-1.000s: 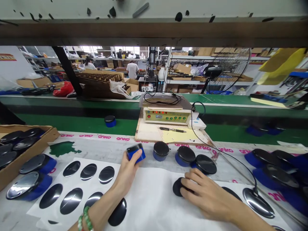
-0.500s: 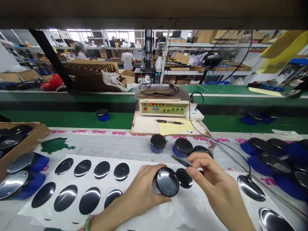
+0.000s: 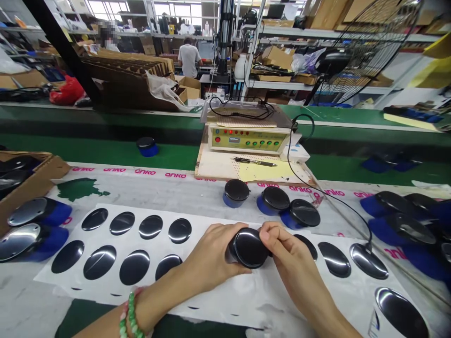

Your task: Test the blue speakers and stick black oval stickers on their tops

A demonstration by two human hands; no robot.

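My left hand is wrapped round the side of a small round device, its top turned towards me. A glossy black disc lies over that top and hides the small holes in it. At the disc's right edge, my right hand has thumb and fingers pinched on it. Beneath both hands is a white backing sheet bearing rows of similar discs, such as a black disc. Just beyond the hands stand several black-topped blue round devices, including one device.
A control box with buttons sits on a board at the back, a pen before it. Its cable runs down to the right. More blue devices crowd the right side. At left is a cardboard box. A person is far behind.
My right hand has brought the thin disc left and down onto the top of the device, covering its face. The left hand keeps its hold. The view has tilted downwards.
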